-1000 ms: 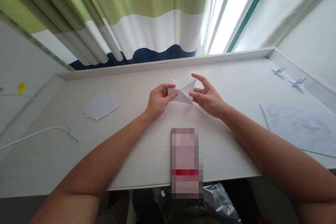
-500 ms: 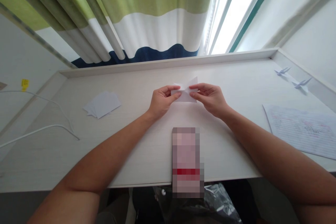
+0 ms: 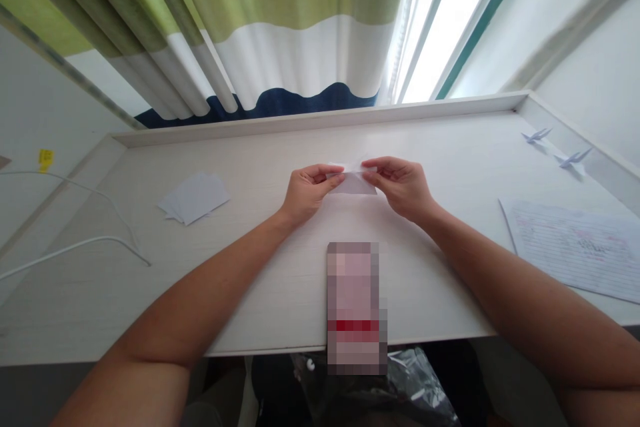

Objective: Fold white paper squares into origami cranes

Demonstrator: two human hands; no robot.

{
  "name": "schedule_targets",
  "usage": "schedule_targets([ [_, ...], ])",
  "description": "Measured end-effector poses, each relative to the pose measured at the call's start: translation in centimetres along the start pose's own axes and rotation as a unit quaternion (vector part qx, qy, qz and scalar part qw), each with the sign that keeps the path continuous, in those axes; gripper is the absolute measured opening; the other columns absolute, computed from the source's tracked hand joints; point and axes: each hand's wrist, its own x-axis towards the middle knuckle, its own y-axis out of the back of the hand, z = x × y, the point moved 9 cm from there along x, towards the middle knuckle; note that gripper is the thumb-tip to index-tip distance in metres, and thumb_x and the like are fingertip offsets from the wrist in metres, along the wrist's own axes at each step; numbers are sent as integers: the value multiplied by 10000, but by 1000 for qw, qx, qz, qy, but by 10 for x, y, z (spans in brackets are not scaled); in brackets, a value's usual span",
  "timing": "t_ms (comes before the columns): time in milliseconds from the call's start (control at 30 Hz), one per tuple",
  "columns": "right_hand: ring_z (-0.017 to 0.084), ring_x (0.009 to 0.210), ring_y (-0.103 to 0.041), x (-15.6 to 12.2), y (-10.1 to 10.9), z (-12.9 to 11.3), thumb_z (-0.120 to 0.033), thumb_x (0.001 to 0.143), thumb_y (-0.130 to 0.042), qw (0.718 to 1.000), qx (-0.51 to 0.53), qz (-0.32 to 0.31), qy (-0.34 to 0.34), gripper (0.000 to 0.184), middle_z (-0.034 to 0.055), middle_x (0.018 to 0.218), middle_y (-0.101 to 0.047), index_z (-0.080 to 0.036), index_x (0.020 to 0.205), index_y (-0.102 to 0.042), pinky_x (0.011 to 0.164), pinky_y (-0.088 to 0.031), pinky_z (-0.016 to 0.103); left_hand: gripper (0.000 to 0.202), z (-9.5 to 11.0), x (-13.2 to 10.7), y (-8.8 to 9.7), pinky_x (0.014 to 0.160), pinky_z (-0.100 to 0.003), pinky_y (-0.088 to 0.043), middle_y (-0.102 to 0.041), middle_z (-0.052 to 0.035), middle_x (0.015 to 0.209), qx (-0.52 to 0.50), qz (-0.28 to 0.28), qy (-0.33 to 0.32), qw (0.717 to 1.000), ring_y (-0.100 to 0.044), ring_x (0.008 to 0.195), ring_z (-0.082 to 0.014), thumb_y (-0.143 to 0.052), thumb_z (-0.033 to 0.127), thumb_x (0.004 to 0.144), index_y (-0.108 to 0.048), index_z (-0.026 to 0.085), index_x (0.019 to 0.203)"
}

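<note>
A small piece of white folded paper is held up between my two hands over the middle of the desk. My left hand pinches its left side between thumb and fingers. On the opposite side, my right hand grips the paper in the same way, thumb below and forefinger above. A crease runs across the sheet between the thumbs, and its lower part hangs toward me. The fingers cover both ends of the paper.
Several white paper squares lie fanned at the left. Two folded paper cranes stand at the far right, above a written sheet. A blurred-out flat object sits at the front edge. White cables cross the left side.
The upper right flap of the paper, which stuck up beside my right hand, has come down. Both hands keep their pinch and have barely shifted.
</note>
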Motion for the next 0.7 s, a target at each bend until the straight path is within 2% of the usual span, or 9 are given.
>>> schedule_targets([
  [100, 195, 776, -638, -1, -2, 0, -474, 845, -899, 1000, 0, -16, -1, 279, 23, 845, -730, -270, 1030, -855, 777, -587, 452, 385, 1, 1, 1, 761, -329, -608, -802, -28, 799, 2, 6, 2, 1000, -723, 773, -167, -1022, 494, 678, -875, 217, 902],
  [233, 221, 900, -667, -2, -8, -9, -468, 832, -913, 998, -26, -48, 16, 334, 39, 964, -747, -281, 1102, -850, 934, -595, 507, 387, 0, 2, 6, 762, -326, -603, -803, -31, 817, 5, 21, 4, 1000, -723, 780, -167, -1018, 501, 682, -870, 218, 899],
  [300, 229, 917, -667, -3, -8, -13, -478, 845, -902, 997, -47, -50, 30, 338, 39, 961, -735, -285, 1118, -848, 985, -581, 532, 370, -1, 2, 7, 744, -322, -595, -793, -26, 799, 12, 22, 4, 1000, -716, 769, -166, -1009, 496, 699, -869, 221, 903],
  [500, 222, 808, -612, 0, -1, -12, -443, 889, -854, 992, -114, -23, 38, 172, 14, 802, -630, -304, 989, -850, 897, -567, 529, 305, 0, 3, 5, 672, -295, -531, -754, -12, 733, 45, 9, -12, 999, -652, 693, -144, -979, 469, 740, -873, 226, 891],
  [600, 258, 919, -632, 1, 3, -16, -402, 887, -852, 988, -138, -3, 65, 82, 36, 899, -640, -322, 899, -836, 954, -549, 559, 267, 0, 3, 3, 655, -278, -488, -782, -19, 817, 66, -1, -20, 998, -632, 696, -130, -955, 448, 771, -870, 231, 900],
  [700, 280, 1063, -664, 0, 0, -12, -422, 899, -846, 993, -94, -20, 63, 131, 49, 1049, -707, -307, 909, -784, 1062, -519, 589, 235, -1, 3, 4, 662, -279, -471, -794, -23, 878, 87, -7, -24, 996, -613, 700, -128, -919, 441, 814, -865, 240, 923],
])
